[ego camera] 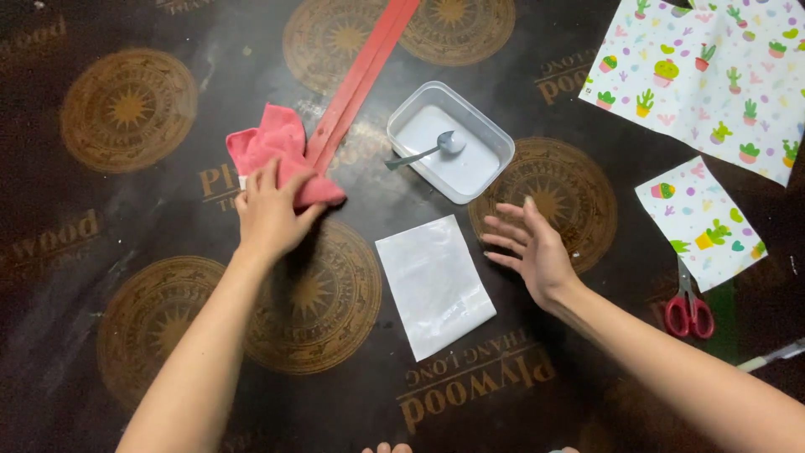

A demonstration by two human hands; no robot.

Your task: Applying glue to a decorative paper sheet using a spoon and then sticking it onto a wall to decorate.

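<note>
Both hands are over the dark table (pixel 101 277). The left hand (pixel 268 214) lies on a pink cloth (pixel 277 147), with its fingers bent over the cloth and pressing it down on the table. The right hand (pixel 532 247) is wide open with the fingers spread apart. It holds nothing and sits just above the table.

A white sheet (pixel 434 285) lies flat between the two hands, at about 9 o'clock from the right hand and very near its fingertips. A white tub (pixel 450 141) with a grey spoon (pixel 428 151) in it sits at 12 o'clock from the sheet. A long red strip (pixel 360 80) runs from the cloth toward 1 o'clock. Cactus paper (pixel 713 80) lies at 1 o'clock from the right hand, and red scissors (pixel 689 306) lie at 3 o'clock from it.
</note>
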